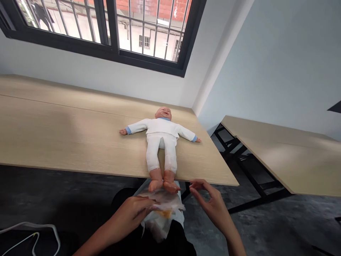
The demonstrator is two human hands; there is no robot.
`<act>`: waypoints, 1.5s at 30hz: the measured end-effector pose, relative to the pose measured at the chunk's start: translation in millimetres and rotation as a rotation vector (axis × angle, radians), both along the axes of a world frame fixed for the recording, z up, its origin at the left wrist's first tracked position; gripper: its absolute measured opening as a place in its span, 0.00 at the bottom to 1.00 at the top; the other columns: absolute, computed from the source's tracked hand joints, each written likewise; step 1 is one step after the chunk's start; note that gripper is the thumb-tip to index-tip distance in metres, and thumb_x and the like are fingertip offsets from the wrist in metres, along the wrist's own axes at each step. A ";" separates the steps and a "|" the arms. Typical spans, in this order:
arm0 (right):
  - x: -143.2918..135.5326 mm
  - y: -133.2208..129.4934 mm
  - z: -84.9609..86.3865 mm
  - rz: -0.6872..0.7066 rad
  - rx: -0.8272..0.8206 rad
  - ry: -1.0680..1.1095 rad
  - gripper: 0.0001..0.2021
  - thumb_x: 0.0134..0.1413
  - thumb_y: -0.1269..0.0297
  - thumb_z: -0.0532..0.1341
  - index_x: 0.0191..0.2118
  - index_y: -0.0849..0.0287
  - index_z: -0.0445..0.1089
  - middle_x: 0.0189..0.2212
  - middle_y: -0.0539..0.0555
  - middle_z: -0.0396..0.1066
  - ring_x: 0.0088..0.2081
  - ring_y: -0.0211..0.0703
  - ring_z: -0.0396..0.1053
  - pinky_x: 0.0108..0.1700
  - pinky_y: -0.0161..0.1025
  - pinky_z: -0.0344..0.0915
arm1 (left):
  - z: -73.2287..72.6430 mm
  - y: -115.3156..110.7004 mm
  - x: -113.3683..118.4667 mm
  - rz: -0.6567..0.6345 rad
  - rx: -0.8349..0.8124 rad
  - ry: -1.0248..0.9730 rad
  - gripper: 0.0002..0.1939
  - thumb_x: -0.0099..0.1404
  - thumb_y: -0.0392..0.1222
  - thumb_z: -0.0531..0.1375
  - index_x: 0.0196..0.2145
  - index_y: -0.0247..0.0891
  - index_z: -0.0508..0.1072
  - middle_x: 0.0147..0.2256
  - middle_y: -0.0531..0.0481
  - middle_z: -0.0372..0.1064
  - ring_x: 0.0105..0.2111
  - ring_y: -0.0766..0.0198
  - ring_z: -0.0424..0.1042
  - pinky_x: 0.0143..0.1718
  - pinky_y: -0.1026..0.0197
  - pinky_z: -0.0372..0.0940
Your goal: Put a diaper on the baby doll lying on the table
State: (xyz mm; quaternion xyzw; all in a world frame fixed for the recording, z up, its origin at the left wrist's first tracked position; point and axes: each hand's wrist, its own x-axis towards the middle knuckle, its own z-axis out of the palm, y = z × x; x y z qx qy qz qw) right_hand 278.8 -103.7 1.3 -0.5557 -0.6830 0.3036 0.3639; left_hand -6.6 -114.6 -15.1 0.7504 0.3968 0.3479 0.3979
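Observation:
A baby doll [162,128] in white clothes with blue cuffs and collar lies on its back on the wooden table [87,142], arms spread. Its bare feet [162,185] stick out past the near edge. Below them, over the person's lap, is a crumpled translucent plastic bag [160,227] with something orange in it. My left hand [138,209] is closed on the bag's upper left part. To the right of the bag, my right hand [210,202] is raised with thumb and fingers curved apart, holding nothing.
A second wooden table [287,149] with black folding legs stands at the right, past a gap. White cables [34,234] lie at the lower left. Behind the table is a wall with a barred, dark-framed window [114,53].

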 end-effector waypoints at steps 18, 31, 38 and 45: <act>-67.5 -8.3 -10.1 0.101 0.092 0.197 0.11 0.62 0.56 0.58 0.39 0.55 0.73 0.40 0.55 0.72 0.47 0.48 0.68 0.49 0.39 0.64 | 57.8 3.4 -7.8 0.258 -0.482 -0.636 0.27 0.59 0.64 0.60 0.41 0.38 0.81 0.38 0.42 0.79 0.38 0.50 0.77 0.39 0.55 0.72; -79.1 -12.1 -10.8 0.020 -0.171 0.625 0.16 0.59 0.48 0.59 0.34 0.57 0.64 0.17 0.43 0.56 0.18 0.33 0.52 0.21 0.30 0.51 | 39.8 4.7 7.1 0.229 -0.084 -0.165 0.14 0.62 0.44 0.56 0.38 0.38 0.80 0.31 0.49 0.78 0.29 0.58 0.74 0.33 0.63 0.68; -69.2 -11.6 3.7 0.205 -0.203 0.449 0.16 0.57 0.49 0.62 0.37 0.58 0.70 0.32 0.50 0.68 0.34 0.39 0.64 0.36 0.33 0.61 | 33.7 14.6 -6.0 0.441 -0.173 -0.334 0.12 0.54 0.48 0.61 0.26 0.35 0.76 0.25 0.49 0.74 0.26 0.59 0.70 0.28 0.63 0.66; -51.5 -6.5 5.8 0.292 -0.298 0.321 0.15 0.57 0.50 0.62 0.34 0.58 0.68 0.30 0.50 0.69 0.35 0.41 0.67 0.40 0.35 0.62 | 23.1 22.8 -19.7 0.582 -0.310 -0.469 0.19 0.51 0.54 0.66 0.31 0.34 0.74 0.28 0.48 0.75 0.27 0.58 0.72 0.26 0.64 0.65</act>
